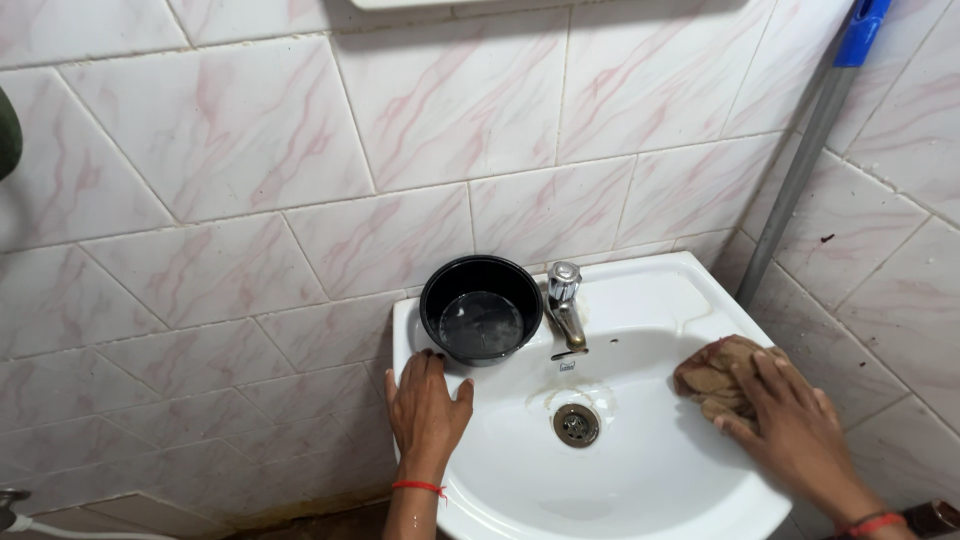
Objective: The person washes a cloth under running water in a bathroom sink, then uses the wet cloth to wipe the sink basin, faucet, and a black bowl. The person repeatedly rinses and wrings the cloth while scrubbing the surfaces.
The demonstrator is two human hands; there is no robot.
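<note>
My left hand (427,405) rests flat on the left rim of a white wall sink (640,470), fingers apart, just in front of a black round pot (481,308) that holds a little water. The pot stands on the sink's back left ledge beside a chrome tap (565,305). Pressed against the right inner wall of the basin is a brown crumpled cloth (716,375), and my right hand (790,425) lies on it. The metal drain (576,424) shows in the basin's middle, with a brownish stain above it.
Pink-veined white tiles (250,150) cover the wall behind and to both sides. A grey pole with a blue end (805,165) leans in the right corner behind the sink. A white cable (60,528) lies at the bottom left.
</note>
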